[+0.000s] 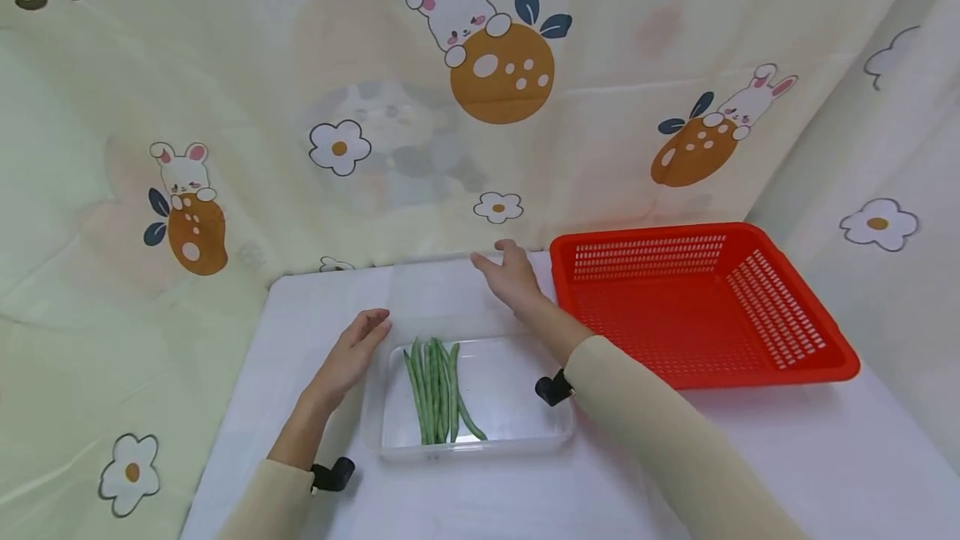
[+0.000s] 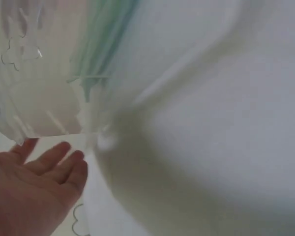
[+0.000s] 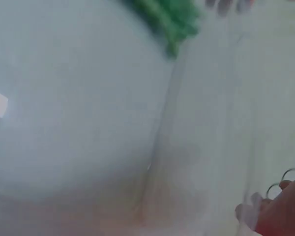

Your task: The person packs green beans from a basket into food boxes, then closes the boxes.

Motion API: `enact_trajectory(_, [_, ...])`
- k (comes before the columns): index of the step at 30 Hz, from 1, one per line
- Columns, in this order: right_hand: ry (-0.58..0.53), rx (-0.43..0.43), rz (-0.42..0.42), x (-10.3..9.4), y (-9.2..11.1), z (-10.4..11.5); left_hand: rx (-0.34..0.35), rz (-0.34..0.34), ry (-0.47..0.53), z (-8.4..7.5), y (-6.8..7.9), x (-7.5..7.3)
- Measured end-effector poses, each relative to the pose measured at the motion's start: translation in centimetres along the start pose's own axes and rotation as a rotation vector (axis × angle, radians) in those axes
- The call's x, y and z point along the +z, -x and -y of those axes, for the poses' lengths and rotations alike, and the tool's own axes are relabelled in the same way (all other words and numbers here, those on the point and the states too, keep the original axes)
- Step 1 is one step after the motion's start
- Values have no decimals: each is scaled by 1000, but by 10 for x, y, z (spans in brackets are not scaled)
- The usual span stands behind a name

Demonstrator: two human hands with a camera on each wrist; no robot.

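A clear plastic box (image 1: 517,390) sits on the white table, with several green beans (image 1: 432,390) lying lengthwise in its left half. My left hand (image 1: 352,354) is at the box's back left corner, fingers loosely bent and no object between them. In the left wrist view, that hand (image 2: 39,187) is close to a clear plastic edge (image 2: 54,135); contact is unclear. My right hand (image 1: 513,277) reaches past the box's back right corner, thumb and fingers apart. In the right wrist view its fingertips overlap a faint clear edge, possibly a lid; I cannot tell whether they touch it.
A red slotted plastic basket (image 1: 806,307) stands at the right, close beside my right forearm. A printed cloth (image 1: 247,107) with rabbits and flowers hangs behind the table (image 1: 315,307). Each wrist carries a small black camera.
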State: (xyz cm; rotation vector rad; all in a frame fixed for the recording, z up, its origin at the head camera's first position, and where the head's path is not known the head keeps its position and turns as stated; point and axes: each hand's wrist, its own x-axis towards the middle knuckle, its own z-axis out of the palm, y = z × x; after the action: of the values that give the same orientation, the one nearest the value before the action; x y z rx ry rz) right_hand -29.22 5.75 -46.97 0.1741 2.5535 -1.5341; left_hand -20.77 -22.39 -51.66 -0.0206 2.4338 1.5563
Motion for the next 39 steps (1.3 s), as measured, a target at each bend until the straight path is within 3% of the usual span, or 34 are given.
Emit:
enact_trajectory(2, [175,20,-19,1,-5,-7,-23,10,-15,-4,-5,-1])
enact_trajectory(5, [414,66,25,3,-8,-13,-78,-1,-24,-7,-11,1])
enact_trajectory(7, [493,95,84,3,-9,-14,-118,-19,-12,-7,-14,2])
enact_trajectory(10, [489,130,154,-1,-12,-14,-156,-29,25,-6,-16,4])
enact_trajectory(16, [328,196,100,-13,-17,-16,-155,-73,91,-5,-13,0])
enact_trajectory(21, [154,213,55,-16,-18,-19,-61,-163,187,-7,-10,-9])
enact_trajectory(25, [63,148,34,-13,-16,-8,13,-305,238,-9,-8,-14])
enact_trajectory(30, [-114,34,-26,-11,-6,14,55,-461,323,-12,-3,-19])
enact_trajectory(35, [-365,-68,-47,-17,11,33,92,-517,475,-16,7,-21])
enact_trajectory(39, [-559,-201,-35,-31,19,39,179,-500,583,-22,12,-21])
